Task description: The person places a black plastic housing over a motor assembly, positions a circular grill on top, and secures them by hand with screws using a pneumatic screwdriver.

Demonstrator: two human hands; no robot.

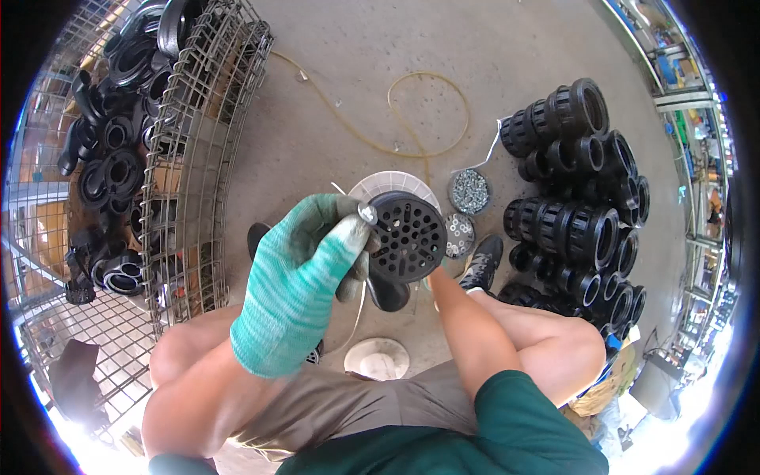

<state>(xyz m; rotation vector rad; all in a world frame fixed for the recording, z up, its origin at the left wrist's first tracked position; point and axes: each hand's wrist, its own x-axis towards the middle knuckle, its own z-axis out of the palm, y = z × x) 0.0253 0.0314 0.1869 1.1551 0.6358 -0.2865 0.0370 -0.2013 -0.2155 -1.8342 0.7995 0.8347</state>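
My left hand, in a teal knitted glove with a grey coated palm, pinches a small silver metal fastener between thumb and forefinger. Whether it is a nut or a bolt head is too small to tell. Right beside those fingertips is a black round part with a face full of holes. A curved black piece shows below its rim. My bare right forearm reaches up to the part's lower right edge, and the hand's fingers are hidden behind it. Under the part stands a round white surface.
Bowls of small silver hardware and ring-shaped pieces stand by my right shoe. Ribbed black pipe fittings are stacked at right. A wire cage with black curved parts stands at left. A yellowish hose lies on the floor.
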